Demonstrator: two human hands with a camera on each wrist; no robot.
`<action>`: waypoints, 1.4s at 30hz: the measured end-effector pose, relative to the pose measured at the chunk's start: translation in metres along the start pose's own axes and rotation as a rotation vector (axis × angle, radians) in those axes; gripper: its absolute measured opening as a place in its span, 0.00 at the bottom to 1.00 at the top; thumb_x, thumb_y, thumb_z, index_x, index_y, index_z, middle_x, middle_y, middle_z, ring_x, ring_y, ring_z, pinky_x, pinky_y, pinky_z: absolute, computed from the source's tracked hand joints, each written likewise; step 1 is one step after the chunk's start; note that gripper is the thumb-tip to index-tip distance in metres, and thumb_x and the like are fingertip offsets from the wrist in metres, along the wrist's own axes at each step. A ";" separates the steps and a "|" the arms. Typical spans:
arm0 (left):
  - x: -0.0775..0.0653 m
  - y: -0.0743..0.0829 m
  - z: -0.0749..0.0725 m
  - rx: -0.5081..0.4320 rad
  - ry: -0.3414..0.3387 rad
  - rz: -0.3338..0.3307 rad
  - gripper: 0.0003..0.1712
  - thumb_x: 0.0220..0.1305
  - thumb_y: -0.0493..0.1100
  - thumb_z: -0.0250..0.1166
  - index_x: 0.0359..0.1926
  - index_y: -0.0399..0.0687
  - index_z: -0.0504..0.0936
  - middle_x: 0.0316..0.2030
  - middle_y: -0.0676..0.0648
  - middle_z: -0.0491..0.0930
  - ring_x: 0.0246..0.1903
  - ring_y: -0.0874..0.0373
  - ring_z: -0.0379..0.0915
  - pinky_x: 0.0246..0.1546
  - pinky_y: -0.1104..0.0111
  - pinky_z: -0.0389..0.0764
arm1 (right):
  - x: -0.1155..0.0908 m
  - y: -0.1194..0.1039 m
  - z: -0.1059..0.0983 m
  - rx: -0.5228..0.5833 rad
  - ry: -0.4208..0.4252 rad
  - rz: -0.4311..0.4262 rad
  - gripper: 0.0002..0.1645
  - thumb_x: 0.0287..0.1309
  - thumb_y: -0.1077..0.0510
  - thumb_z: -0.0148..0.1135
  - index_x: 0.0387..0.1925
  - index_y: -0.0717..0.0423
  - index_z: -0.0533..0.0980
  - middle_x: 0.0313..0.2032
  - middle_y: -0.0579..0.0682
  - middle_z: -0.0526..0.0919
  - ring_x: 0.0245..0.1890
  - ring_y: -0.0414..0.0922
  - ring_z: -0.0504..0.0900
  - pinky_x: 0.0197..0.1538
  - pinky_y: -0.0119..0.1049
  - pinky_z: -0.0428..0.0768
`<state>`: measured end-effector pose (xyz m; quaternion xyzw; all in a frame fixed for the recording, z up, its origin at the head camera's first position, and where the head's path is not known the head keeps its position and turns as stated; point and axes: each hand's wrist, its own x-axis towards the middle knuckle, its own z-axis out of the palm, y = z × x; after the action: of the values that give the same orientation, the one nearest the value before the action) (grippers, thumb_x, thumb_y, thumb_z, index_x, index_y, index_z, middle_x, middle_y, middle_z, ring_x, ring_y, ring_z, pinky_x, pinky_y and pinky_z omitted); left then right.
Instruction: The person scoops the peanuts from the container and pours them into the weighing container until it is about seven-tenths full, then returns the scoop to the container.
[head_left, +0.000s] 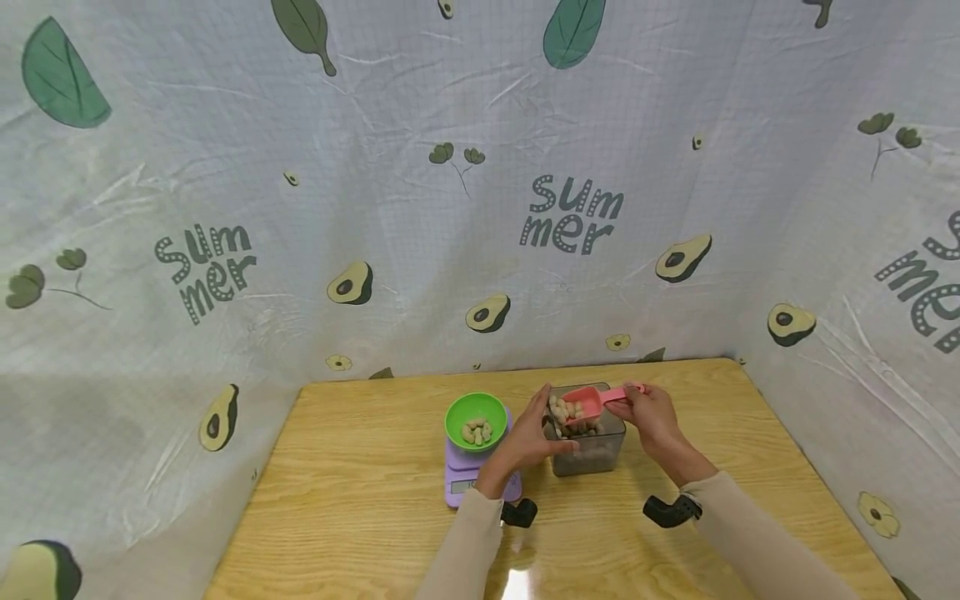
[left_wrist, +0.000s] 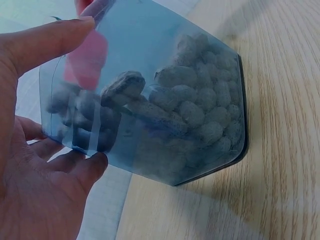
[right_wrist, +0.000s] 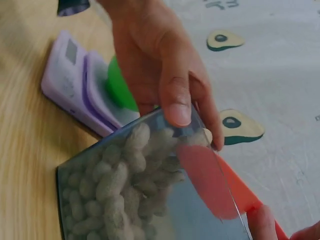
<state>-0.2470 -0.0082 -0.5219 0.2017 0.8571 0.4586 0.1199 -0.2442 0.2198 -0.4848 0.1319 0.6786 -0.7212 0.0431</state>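
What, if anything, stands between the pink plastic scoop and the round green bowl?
The person's left hand and the transparent grey plastic box it grips: hand and left wall lie between scoop and bowl.

sheeted-off nook, type unclear: 1 wood tbl, avocado-print bkdrop

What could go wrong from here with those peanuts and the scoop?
Peanuts sit at the open mouth of the pink scoop, so some might drop off if it tips. The right hand holds only the handle, so the scoop could twist. The left hand grips the container close to the purple scale, so it might nudge the green bowl.
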 end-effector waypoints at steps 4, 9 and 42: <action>-0.001 0.001 0.000 -0.034 -0.006 0.002 0.64 0.55 0.55 0.74 0.79 0.55 0.39 0.79 0.45 0.43 0.75 0.44 0.50 0.68 0.49 0.66 | -0.001 0.000 -0.005 0.105 -0.011 0.055 0.30 0.78 0.56 0.35 0.72 0.73 0.52 0.27 0.40 0.83 0.30 0.30 0.86 0.45 0.26 0.83; 0.000 0.001 0.000 -0.051 -0.007 0.002 0.65 0.54 0.55 0.74 0.79 0.54 0.38 0.79 0.44 0.43 0.74 0.43 0.53 0.67 0.50 0.68 | -0.005 0.000 -0.012 0.227 -0.031 0.091 0.30 0.78 0.57 0.35 0.74 0.68 0.50 0.29 0.42 0.83 0.32 0.31 0.86 0.47 0.25 0.82; -0.047 -0.005 -0.067 0.012 0.265 0.061 0.60 0.56 0.57 0.71 0.79 0.62 0.41 0.79 0.46 0.42 0.76 0.40 0.44 0.69 0.39 0.58 | -0.008 -0.035 0.033 0.274 -0.057 0.018 0.13 0.77 0.56 0.41 0.51 0.61 0.67 0.25 0.44 0.84 0.29 0.35 0.87 0.46 0.29 0.84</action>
<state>-0.2325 -0.0820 -0.4880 0.1661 0.8617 0.4794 -0.0097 -0.2493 0.1884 -0.4473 0.1223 0.5712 -0.8101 0.0505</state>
